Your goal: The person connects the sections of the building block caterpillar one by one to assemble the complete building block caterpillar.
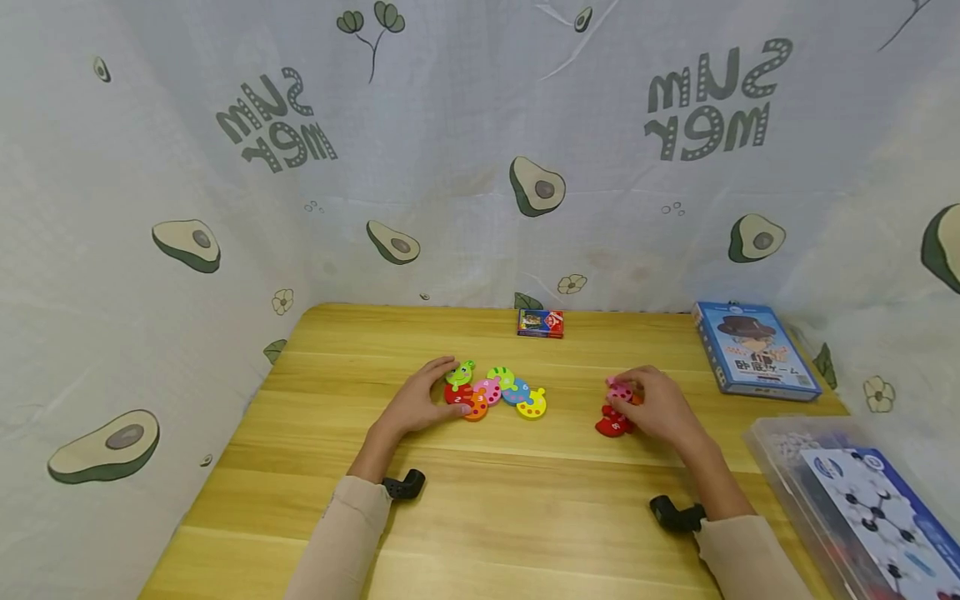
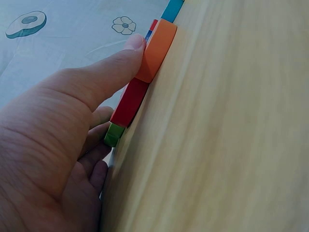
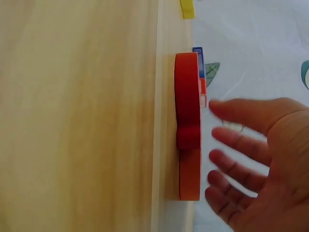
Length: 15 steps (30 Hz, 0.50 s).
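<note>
A wooden caterpillar puzzle [image 1: 486, 390] of several joined, numbered pieces lies on the table, with a smiling green head [image 1: 460, 375] at its left end. My left hand [image 1: 416, 403] holds that end. Its thumb lies against the orange piece [image 2: 159, 50], and the fingers bend round the green head beside the red piece [image 2: 129, 102]. Farther right, my right hand [image 1: 663, 406] hovers over loose pieces, fingers spread. Among them are a red piece [image 1: 612, 425] with a number, a pink spotted piece [image 1: 618, 389] and an orange piece [image 3: 189, 174], partly hidden by the hand.
A small red and blue box [image 1: 540, 323] lies at the table's back edge. At the back right is a blue game box [image 1: 757, 350]. A clear plastic case [image 1: 787, 483] with a molecule-printed sheet stands at the right. A printed cloth [image 1: 465, 183] hangs behind.
</note>
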### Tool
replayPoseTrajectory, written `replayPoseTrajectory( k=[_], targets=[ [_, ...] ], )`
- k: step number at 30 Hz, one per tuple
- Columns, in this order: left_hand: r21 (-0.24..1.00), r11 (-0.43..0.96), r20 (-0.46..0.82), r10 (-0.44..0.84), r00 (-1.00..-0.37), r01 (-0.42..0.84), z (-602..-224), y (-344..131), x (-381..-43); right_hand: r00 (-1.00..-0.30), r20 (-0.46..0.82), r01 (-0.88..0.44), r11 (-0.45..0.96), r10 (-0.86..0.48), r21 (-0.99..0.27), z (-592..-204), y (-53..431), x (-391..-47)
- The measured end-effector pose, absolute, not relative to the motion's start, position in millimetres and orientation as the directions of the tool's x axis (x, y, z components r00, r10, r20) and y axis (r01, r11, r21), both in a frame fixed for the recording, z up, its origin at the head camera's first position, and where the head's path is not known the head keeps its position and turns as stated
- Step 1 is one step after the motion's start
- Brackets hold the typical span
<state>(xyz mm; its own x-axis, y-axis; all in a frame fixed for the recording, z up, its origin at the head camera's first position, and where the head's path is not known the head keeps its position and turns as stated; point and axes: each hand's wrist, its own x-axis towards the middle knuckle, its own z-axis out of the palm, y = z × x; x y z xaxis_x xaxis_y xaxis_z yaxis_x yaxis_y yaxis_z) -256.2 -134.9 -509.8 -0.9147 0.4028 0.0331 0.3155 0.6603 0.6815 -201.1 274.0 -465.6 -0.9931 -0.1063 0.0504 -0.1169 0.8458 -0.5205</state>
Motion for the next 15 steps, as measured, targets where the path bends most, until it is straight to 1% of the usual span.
replayPoseTrajectory(
  k=[3, 6, 9, 15],
  targets=[
    [0.685, 0.658, 0.032, 0.402, -0.915, 0.313, -509.4, -134.3, -255.8, -0.989, 0.048, -0.142, 0.836, -0.138, -0.529, -464.6, 274.8, -198.8],
    [0.689, 0.656, 0.031, 0.400, -0.916, 0.310, -509.4, -134.0, -256.3, -0.985, 0.003, -0.146, 0.833, -0.170, -0.533, -464.1, 274.2, -197.1],
    [0.686, 0.660, 0.025, 0.398, -0.917, 0.305, -510.0, -134.4, -256.8, -0.982, -0.032, -0.147, 0.852, -0.188, -0.503, -464.6, 272.7, -195.9],
    [0.683, 0.665, 0.019, 0.397, -0.918, 0.302, -510.2, -134.2, -256.4, -0.975, -0.027, -0.177, 0.852, -0.219, -0.492, -465.3, 266.7, -194.1]
  ],
)
